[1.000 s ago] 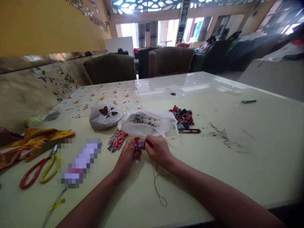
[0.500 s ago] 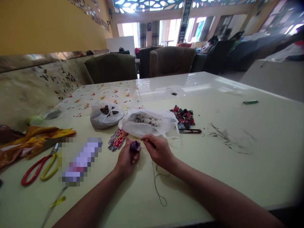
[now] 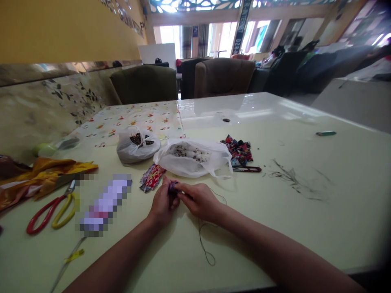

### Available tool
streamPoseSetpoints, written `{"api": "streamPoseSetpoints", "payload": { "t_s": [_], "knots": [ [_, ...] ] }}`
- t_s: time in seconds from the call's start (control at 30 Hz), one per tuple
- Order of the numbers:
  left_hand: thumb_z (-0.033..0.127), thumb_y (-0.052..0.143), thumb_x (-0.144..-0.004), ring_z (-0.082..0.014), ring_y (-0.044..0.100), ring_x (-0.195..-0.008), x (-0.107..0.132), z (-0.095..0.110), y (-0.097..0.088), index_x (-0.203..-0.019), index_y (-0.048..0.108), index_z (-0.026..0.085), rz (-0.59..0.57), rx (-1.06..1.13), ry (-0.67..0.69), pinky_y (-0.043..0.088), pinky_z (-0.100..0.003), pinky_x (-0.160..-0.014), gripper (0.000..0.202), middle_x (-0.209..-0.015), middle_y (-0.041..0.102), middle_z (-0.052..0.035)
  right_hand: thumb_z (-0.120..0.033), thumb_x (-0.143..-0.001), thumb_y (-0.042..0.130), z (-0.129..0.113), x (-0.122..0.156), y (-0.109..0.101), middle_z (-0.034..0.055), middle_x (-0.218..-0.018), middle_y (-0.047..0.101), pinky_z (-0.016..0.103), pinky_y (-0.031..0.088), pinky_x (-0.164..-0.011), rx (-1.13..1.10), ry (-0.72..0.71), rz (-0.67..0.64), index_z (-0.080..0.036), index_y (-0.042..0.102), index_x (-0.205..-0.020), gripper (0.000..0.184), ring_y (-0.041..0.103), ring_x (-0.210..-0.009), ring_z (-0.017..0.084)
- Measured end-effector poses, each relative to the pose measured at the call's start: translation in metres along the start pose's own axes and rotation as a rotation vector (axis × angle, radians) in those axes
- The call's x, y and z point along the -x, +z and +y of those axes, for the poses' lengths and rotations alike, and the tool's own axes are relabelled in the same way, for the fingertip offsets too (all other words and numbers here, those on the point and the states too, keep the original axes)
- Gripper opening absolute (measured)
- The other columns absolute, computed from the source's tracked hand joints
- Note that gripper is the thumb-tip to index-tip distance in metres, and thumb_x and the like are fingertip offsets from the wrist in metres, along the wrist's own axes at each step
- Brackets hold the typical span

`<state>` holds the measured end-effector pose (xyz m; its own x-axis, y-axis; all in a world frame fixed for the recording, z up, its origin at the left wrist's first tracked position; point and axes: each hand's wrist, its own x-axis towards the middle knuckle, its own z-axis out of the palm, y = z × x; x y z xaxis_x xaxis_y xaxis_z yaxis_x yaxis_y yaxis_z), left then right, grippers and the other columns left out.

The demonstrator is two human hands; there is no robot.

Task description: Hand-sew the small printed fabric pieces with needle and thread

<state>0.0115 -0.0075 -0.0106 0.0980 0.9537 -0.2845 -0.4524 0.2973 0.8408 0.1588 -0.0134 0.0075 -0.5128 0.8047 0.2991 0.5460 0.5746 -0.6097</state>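
Note:
My left hand [image 3: 163, 203] is closed around a small piece of purple cloth [image 3: 173, 187], gathered into a pouch-like shape. Against that cloth press the pinched fingertips of my right hand [image 3: 195, 199]; whatever is between them is too small to make out. A thin dark thread [image 3: 201, 240] curls in a loop on the table below my right hand. Just beyond my left hand lie patterned red and grey cloth pieces [image 3: 152, 177]. Behind both hands rests an open white plastic bag [image 3: 214, 162] with white stuffing and dark specks inside.
Thread snips [image 3: 249, 169] lie beside a pile of small patterned cloth bundles [image 3: 240, 150]. Loose thread ends [image 3: 290, 175] and a green cutter [image 3: 326, 133] are rightward. Left are a tied bag [image 3: 131, 152], red-and-yellow-handled scissors [image 3: 49, 213], orange cloth [image 3: 51, 173] and a blurred-out item [image 3: 105, 203] with a cable.
My right hand has come down from just above the purple cloth onto it, fingertips now touching it. My left hand has stayed in place holding the cloth. The view has shifted slightly.

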Motion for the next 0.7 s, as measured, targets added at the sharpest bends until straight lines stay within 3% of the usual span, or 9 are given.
{"api": "streamPoseSetpoints", "payload": {
  "t_s": [0.1, 0.17, 0.27, 0.37, 0.5, 0.6, 0.7],
  "knots": [
    [0.065, 0.059, -0.082, -0.0050, 0.038, -0.034, -0.002, 0.000, 0.000, -0.080, 0.057, 0.016, 0.021, 0.053, -0.011, 0.021, -0.015, -0.032, 0.048, -0.051, 0.050, 0.0054, -0.020, -0.091, 0.052, 0.000, 0.001, -0.004, 0.0052, -0.094, 0.076, 0.024, 0.047, -0.070, -0.066, -0.074, 0.071, -0.021, 0.068, -0.113, 0.027, 0.069, -0.078, 0.017],
    [0.061, 0.057, -0.085, -0.0045, 0.036, -0.034, -0.002, 0.003, 0.000, -0.080, 0.056, 0.016, 0.001, 0.119, -0.045, 0.020, -0.015, -0.032, 0.046, -0.052, 0.049, 0.0049, -0.021, -0.093, 0.051, -0.001, 0.000, -0.013, 0.0054, -0.093, 0.075, 0.024, 0.048, -0.071, -0.121, -0.096, 0.216, -0.020, 0.068, -0.110, 0.025, 0.068, -0.079, 0.016],
    [0.056, 0.053, -0.090, -0.0038, 0.033, -0.035, -0.003, 0.009, 0.000, -0.081, 0.055, 0.016, -0.064, 0.215, -0.138, 0.019, -0.014, -0.033, 0.042, -0.055, 0.050, 0.0031, -0.024, -0.094, 0.052, -0.003, -0.004, -0.032, 0.0057, -0.086, 0.069, 0.025, 0.048, -0.066, -0.164, -0.064, 0.439, -0.018, 0.071, -0.099, 0.019, 0.063, -0.075, 0.015],
    [0.054, 0.045, -0.095, -0.0036, 0.031, -0.034, -0.004, 0.014, 0.000, -0.080, 0.055, 0.016, -0.073, 0.267, -0.208, 0.018, -0.014, -0.033, 0.042, -0.055, 0.047, 0.0030, -0.023, -0.092, 0.055, 0.000, -0.009, -0.046, 0.0055, -0.084, 0.060, 0.026, 0.046, -0.062, -0.152, -0.049, 0.551, -0.018, 0.070, -0.088, 0.016, 0.058, -0.073, 0.014],
    [0.051, 0.032, -0.100, -0.0036, 0.029, -0.032, -0.005, 0.017, -0.001, -0.076, 0.053, 0.016, -0.071, 0.324, -0.228, 0.017, -0.015, -0.031, 0.047, -0.055, 0.046, 0.0030, -0.020, -0.092, 0.055, 0.014, -0.013, -0.055, 0.0055, -0.086, 0.059, 0.028, 0.047, -0.066, -0.082, 0.016, 0.728, -0.019, 0.067, -0.087, 0.013, 0.057, -0.078, 0.016],
    [0.050, 0.029, -0.101, -0.0038, 0.030, -0.032, -0.007, 0.015, -0.004, -0.077, 0.053, 0.016, -0.091, 0.355, -0.223, 0.018, -0.015, -0.031, 0.048, -0.055, 0.046, 0.0028, -0.020, -0.092, 0.054, 0.026, -0.014, -0.062, 0.0051, -0.084, 0.060, 0.029, 0.047, -0.069, -0.028, 0.079, 0.788, -0.018, 0.066, -0.086, 0.014, 0.057, -0.079, 0.017],
    [0.052, 0.030, -0.100, -0.0043, 0.031, -0.033, -0.009, 0.012, -0.007, -0.078, 0.055, 0.015, -0.089, 0.369, -0.232, 0.020, -0.015, -0.031, 0.049, -0.054, 0.046, 0.0025, -0.021, -0.092, 0.053, 0.033, -0.018, -0.067, 0.0054, -0.084, 0.062, 0.029, 0.048, -0.071, 0.011, 0.144, 0.726, -0.018, 0.068, -0.085, 0.016, 0.059, -0.078, 0.017]
  ]
}}
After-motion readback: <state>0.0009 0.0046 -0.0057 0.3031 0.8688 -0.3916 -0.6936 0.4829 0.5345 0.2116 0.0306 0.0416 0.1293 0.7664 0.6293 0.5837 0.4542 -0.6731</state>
